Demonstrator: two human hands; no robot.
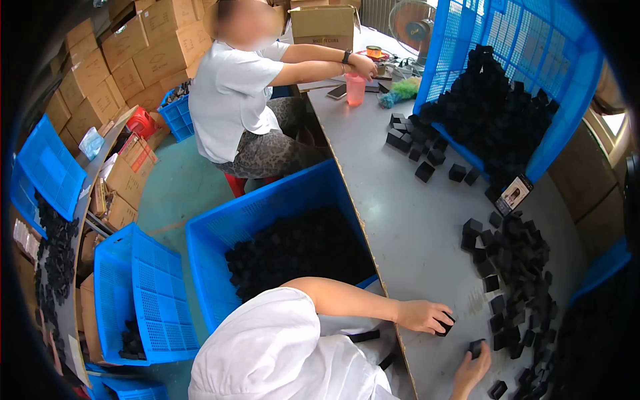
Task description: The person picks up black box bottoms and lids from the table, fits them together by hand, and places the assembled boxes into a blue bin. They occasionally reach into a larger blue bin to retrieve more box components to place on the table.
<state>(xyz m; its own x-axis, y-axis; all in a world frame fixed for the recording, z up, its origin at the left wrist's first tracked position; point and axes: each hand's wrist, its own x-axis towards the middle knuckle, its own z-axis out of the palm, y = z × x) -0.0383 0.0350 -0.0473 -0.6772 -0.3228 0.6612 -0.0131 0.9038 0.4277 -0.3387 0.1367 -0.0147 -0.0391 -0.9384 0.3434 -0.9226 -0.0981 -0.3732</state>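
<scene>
My left hand (424,316) is over the grey table, its fingers closed around a small black box (445,325). Lower down, near the bottom edge of the view, my right hand (473,368) grips another small black box (476,348) between thumb and fingers. The two boxes are apart from each other. Just right of my hands lies a long loose pile of similar black boxes (517,280). One single black box (497,389) rests close to my right hand.
A tipped blue crate (453,53) spills black boxes onto the table (400,213). A phone (514,195) leans by the pile. Another blue crate (207,233) of black pieces stands left of the table. Across sits a co-worker (233,93), arms reaching past a pink cup (355,90).
</scene>
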